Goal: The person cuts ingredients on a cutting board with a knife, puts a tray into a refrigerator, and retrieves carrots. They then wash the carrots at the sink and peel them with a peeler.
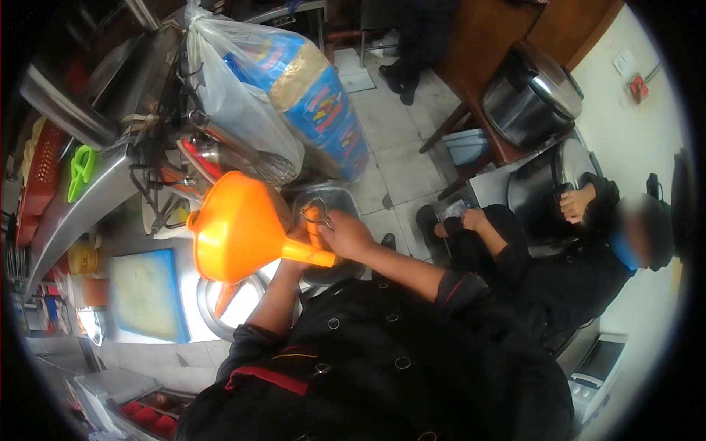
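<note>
Orange plastic funnel (239, 228), wide-mouthed: shown in the foreground, its spout crossing in front of the hands; taken as landmark. Carrot (313, 234): located just above the funnel's spout, roughly upright. Left hand (299, 237): partly covered by the spout; the carrot appears to be held in its narrowed grip, though the fingers are mostly hidden. Right hand (348, 234): to the right of the funnel, grip closed around a looped metal peeler (315, 211), which is placed against or just beside the carrot's upper end. Dark container (351, 204): beneath both hands, beyond the spout. Round bowl (246, 298), pale inside: below the funnel's mouth; a second carrot (225, 300) is contained. Blue-edged cutting board (143, 294): laid on the bench, left of the funnel. Wire whisk (276, 169): above the funnel. Seated co-worker (559, 275), dark-clothed: well to its right.
</note>
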Demonstrator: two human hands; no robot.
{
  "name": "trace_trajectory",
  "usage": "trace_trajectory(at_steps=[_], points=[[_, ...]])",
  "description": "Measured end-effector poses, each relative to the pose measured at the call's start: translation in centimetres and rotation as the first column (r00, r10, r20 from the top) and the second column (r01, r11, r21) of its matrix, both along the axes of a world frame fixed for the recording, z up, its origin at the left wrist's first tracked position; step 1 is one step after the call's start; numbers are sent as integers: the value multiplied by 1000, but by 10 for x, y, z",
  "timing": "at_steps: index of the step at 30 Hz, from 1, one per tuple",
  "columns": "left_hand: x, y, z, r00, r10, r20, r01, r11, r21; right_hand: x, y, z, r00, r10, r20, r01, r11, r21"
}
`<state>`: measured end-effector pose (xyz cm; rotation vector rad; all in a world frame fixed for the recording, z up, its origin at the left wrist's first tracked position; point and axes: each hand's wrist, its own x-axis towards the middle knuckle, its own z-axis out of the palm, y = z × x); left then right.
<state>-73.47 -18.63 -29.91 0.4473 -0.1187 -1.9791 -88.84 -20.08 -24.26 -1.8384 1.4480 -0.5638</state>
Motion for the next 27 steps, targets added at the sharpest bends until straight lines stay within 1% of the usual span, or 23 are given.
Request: trace_trajectory(at_steps=[2, 4, 6, 8, 10, 12, 13, 14, 15, 16, 17, 18, 19, 20, 21, 23, 24, 26, 27], points=[[-3, 1, 11, 998, -57, -37, 55, 997, -47, -3, 0, -3, 1000, -9, -13, 9, 1000, -14], [-3, -1, 7, 997, -67, -29, 66, 996, -54, -5, 1, -3, 1000, -12, -25, 11, 999, -30], [-4, -2, 6, 997, -72, -22, 71, 996, -61, -5, 2, -3, 997, -26, -77, 27, 1000, 9], [-7, -2, 10, 998, -6, 69, 11, 998, -69, -5, 2, -2, 996, -23, -89, 24, 1000, 14], [-6, -4, 2, 998, 2, 61, 2, 998, -67, -5, 2, 3, 995, -20, -100, 22, 1000, 19], [-2, -7, -12, 999, 9, 54, -5, 998, -66, -6, -1, 9, 996, -11, -93, 17, 998, 63], [0, -10, -21, 999, 7, 32, -6, 999, -51, -7, -3, 1, 996, -11, -92, 17, 998, 62], [3, -11, -29, 1000, 7, 10, -7, 999, -37, -8, -7, -12, 1000, 25, 7, -24, 999, -48], [4, -11, -29, 1000, 10, 10, -9, 999, -39, -9, -9, -10, 992, 72, 102, -55, 985, -161], [6, -11, -29, 999, 30, 20, -29, 999, -43, -12, -12, -8, 992, 74, 102, -57, 985, -162], [7, -11, -29, 998, 49, 31, -48, 998, -47, -16, -16, -6, 943, 48, 329, -111, 979, 173], [6, -12, -24, 998, 50, 31, -48, 998, -48, -20, -19, 1, 854, -56, 517, -227, 854, 467], [3, -14, -12, 996, -90, 17, 92, 974, -209, -23, -19, 4, 854, -56, 517, -227, 855, 467], [0, -15, 0, 973, -229, 25, 223, 904, -365, -26, -20, 6, 783, -123, 609, -294, 790, 538], [-2, -13, 6, 973, -231, 25, 223, 903, -366, -28, -20, 7, 702, -201, 683, -369, 717, 591], [-5, -11, 19, 980, -199, -13, 186, 939, -289, -29, -20, 8, 687, -235, 687, -376, 694, 614], [-8, -10, 25, 980, -199, -13, 186, 939, -289, -30, -19, 9, 672, -268, 690, -385, 669, 635], [-12, -7, 33, 997, -66, 25, 70, 974, -218, -31, -19, 10, 665, -280, 693, -387, 664, 640], [-12, -7, 34, 998, -66, 25, 69, 974, -217, -31, -19, 12, 657, -292, 696, -389, 660, 643]])
